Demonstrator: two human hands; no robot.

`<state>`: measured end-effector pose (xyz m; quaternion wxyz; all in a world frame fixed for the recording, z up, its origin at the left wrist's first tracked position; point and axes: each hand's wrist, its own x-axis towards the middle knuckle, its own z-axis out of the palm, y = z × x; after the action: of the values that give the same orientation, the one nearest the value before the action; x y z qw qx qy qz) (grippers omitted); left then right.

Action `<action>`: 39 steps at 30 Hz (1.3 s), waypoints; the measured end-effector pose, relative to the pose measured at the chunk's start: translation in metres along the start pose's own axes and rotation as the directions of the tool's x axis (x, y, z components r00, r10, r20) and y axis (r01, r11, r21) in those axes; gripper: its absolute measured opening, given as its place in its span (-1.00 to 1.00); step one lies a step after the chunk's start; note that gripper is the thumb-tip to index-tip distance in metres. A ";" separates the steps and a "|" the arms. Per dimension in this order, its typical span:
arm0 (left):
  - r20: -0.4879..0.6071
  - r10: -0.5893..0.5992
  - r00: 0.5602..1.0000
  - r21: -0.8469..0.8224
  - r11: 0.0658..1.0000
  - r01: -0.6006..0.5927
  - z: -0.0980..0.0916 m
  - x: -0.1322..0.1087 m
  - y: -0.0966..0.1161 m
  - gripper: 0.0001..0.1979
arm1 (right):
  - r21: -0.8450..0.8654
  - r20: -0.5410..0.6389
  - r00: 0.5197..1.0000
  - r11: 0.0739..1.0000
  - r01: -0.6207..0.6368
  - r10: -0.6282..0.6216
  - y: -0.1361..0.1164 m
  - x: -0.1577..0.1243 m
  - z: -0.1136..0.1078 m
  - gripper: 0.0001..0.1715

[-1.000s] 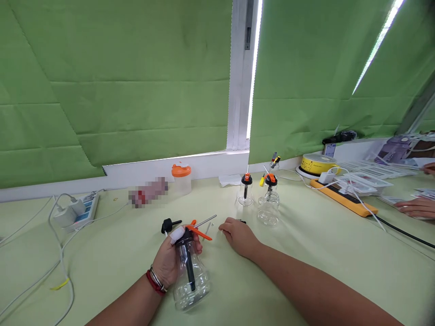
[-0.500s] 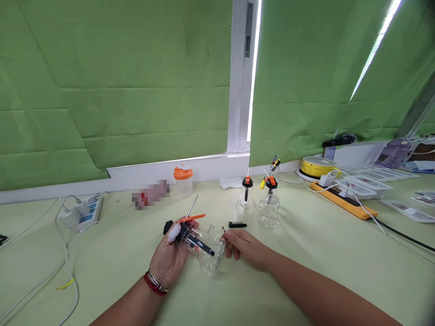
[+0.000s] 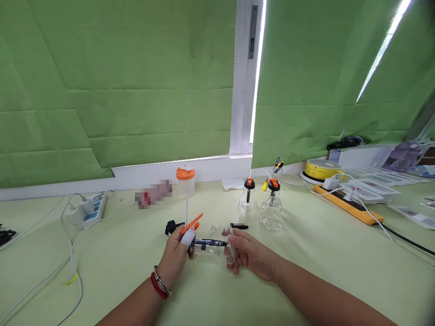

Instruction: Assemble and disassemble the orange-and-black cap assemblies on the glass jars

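Observation:
A clear plastic bottle point(image 3: 217, 246) with a black pump head, an orange trigger point(image 3: 191, 224) and a thin metal spout lies sideways between both hands, just above the table. My left hand point(image 3: 178, 258), with a bandaged finger and a red bracelet, is closed round the pump head end. My right hand point(image 3: 249, 254) grips the bottle's base. On the table just beyond lie a black cap piece point(image 3: 171, 226), a small black spring-like part point(image 3: 239, 225) and a few tiny metal bits.
Two more clear bottles with orange-black tops point(image 3: 248, 199) point(image 3: 271, 210) stand behind. An orange-lidded jar point(image 3: 185, 182) sits by the window sill. A white power strip with cables point(image 3: 84, 209) lies at left, an orange power strip point(image 3: 348, 203) and a yellow tin point(image 3: 321, 170) at right.
The bottle went from upright in my left hand to lying sideways. My right hand came off the table and took hold of its base.

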<state>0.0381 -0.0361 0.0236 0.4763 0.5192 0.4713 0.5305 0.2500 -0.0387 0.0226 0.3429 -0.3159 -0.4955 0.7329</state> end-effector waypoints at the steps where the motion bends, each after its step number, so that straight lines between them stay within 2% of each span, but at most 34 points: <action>1: -0.018 -0.001 1.000 0.059 0.998 0.003 0.000 0.001 0.000 -0.71 | -0.044 -0.009 1.000 0.999 0.021 -0.021 0.001 0.000 -0.001 -0.49; 3: -0.038 0.008 0.999 0.133 0.991 -0.003 -0.001 0.002 0.001 -0.68 | -0.171 -0.022 0.995 0.981 0.088 -0.093 0.001 -0.001 -0.002 -0.44; 5: -0.047 0.004 0.999 0.158 0.987 0.003 -0.001 0.002 0.003 -0.66 | -0.390 -0.006 0.976 0.899 0.198 -0.218 -0.001 -0.003 -0.004 -0.34; 6: -0.047 -0.019 0.999 0.156 0.987 0.026 -0.001 0.003 0.004 -0.65 | -0.530 0.042 0.955 0.804 0.269 -0.293 -0.003 -0.005 -0.005 -0.28; 8: -0.046 -0.100 0.994 0.135 0.985 0.105 0.000 0.003 0.005 -0.64 | -0.761 0.199 0.891 0.508 0.403 -0.409 -0.007 -0.008 -0.008 -0.21; 10: -0.062 -0.155 0.986 0.096 0.982 0.160 0.002 0.002 0.007 -0.64 | -0.851 0.333 0.823 0.230 0.472 -0.460 -0.010 -0.010 -0.011 -0.24; 11: -0.074 -0.163 0.984 0.077 0.983 0.168 0.003 0.002 0.008 -0.63 | -0.864 0.353 0.807 0.165 0.475 -0.474 -0.011 -0.011 -0.013 -0.26; 12: -0.088 -0.166 0.982 0.059 0.983 0.172 0.003 0.001 0.008 -0.63 | -0.872 0.336 0.805 0.162 0.462 -0.488 -0.011 -0.011 -0.015 -0.23; 13: -0.102 -0.167 0.981 0.047 0.984 0.173 0.004 0.000 0.008 -0.63 | -0.871 0.291 0.818 0.217 0.442 -0.496 -0.010 -0.010 -0.016 -0.16; 14: -0.110 -0.161 0.981 0.041 0.985 0.167 0.005 -0.001 0.008 -0.63 | -0.849 0.228 0.847 0.328 0.414 -0.480 -0.008 -0.009 -0.016 -0.07; 16: -0.118 -0.126 0.985 0.061 0.989 0.134 0.005 -0.002 0.006 -0.64 | -0.697 0.106 0.933 0.644 0.316 -0.343 -0.004 -0.006 -0.014 0.02; 17: -0.118 -0.093 0.989 0.085 0.991 0.103 0.004 -0.002 0.004 -0.65 | -0.573 0.076 0.969 0.785 0.235 -0.235 -0.001 -0.004 -0.012 -0.03; 18: -0.115 -0.056 0.992 0.114 0.991 0.069 0.004 -0.001 0.002 -0.66 | -0.447 0.070 0.989 0.882 0.146 -0.128 0.002 -0.002 -0.010 -0.14; 20: -0.100 0.012 0.995 0.173 0.985 0.005 0.002 0.000 -0.001 -0.68 | -0.301 0.067 0.998 0.953 0.021 -0.001 0.007 0.001 -0.006 -0.31; 21: -0.090 0.029 0.996 0.196 0.981 -0.010 0.002 0.001 -0.002 -0.68 | -0.305 0.043 0.999 0.952 0.017 -0.004 0.007 0.002 -0.004 -0.35; 23: -0.076 0.003 0.997 0.201 0.980 0.013 0.001 0.003 -0.002 -0.67 | -0.461 -0.003 0.990 0.879 0.122 -0.139 0.004 -0.001 -0.003 -0.31; 24: -0.070 -0.035 0.997 0.181 0.982 0.047 0.001 0.004 -0.001 -0.66 | -0.581 0.021 0.970 0.786 0.210 -0.244 0.001 -0.003 -0.004 -0.26; 25: -0.059 -0.079 0.995 0.147 0.985 0.087 0.001 0.004 0.000 -0.65 | -0.692 0.087 0.936 0.655 0.303 -0.341 -0.002 -0.006 -0.004 -0.24; 27: -0.032 -0.142 0.989 0.077 0.987 0.144 0.002 0.003 0.003 -0.62 | -0.804 0.248 0.864 0.404 0.436 -0.439 -0.010 -0.010 -0.007 -0.22; 28: -0.026 -0.145 0.989 0.059 0.988 0.146 0.003 0.002 0.004 -0.62 | -0.810 0.277 0.849 0.367 0.458 -0.449 -0.013 -0.011 -0.008 -0.17; 29: -0.028 -0.126 0.992 0.059 0.990 0.127 0.003 0.001 0.004 -0.63 | -0.794 0.251 0.861 0.415 0.445 -0.442 -0.014 -0.011 -0.008 -0.10; 30: -0.035 -0.091 0.995 0.074 0.993 0.094 0.004 0.001 0.003 -0.64 | -0.752 0.176 0.896 0.532 0.389 -0.407 -0.015 -0.010 -0.008 -0.03; 32: -0.057 -0.012 0.998 0.123 0.992 0.019 0.004 0.000 0.001 -0.67 | -0.569 0.010 0.977 0.802 0.180 -0.213 -0.013 -0.007 -0.005 0.00; 33: -0.062 0.012 0.998 0.145 0.989 -0.003 0.004 0.000 -0.001 -0.69 | -0.468 -0.027 0.995 0.881 0.069 -0.092 -0.011 -0.005 -0.003 -0.05; 34: -0.061 0.019 0.998 0.162 0.987 -0.009 0.004 0.001 -0.003 -0.70 | -0.408 -0.039 0.999 0.913 -0.015 -0.002 -0.008 -0.005 -0.001 -0.10; 35: -0.056 0.011 0.998 0.172 0.985 -0.002 0.003 0.002 -0.004 -0.70 | -0.406 -0.047 0.998 0.912 -0.050 0.033 -0.006 -0.005 0.001 -0.11; 36: -0.051 -0.008 0.999 0.174 0.985 0.017 0.004 0.003 -0.005 -0.70 | -0.461 -0.060 0.998 0.887 -0.025 -0.003 -0.005 -0.006 0.002 -0.09; 37: -0.037 -0.036 0.999 0.170 0.985 0.042 0.004 0.004 -0.006 -0.69 | -0.558 -0.063 0.993 0.829 0.050 -0.103 -0.003 -0.008 0.002 -0.07; 38: -0.021 -0.065 0.998 0.159 0.985 0.068 0.005 0.004 -0.005 -0.66 | -0.671 -0.035 0.971 0.726 0.151 -0.235 -0.002 -0.010 0.001 -0.08; 39: -0.003 -0.094 0.996 0.142 0.985 0.093 0.006 0.004 -0.005 -0.64 | -0.773 0.033 0.931 0.582 0.255 -0.364 -0.001 -0.012 -0.002 -0.13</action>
<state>0.0441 -0.0317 0.0195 0.4634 0.5299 0.5309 0.4718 0.2585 -0.0476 0.0249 0.3304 -0.3862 -0.7822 0.3603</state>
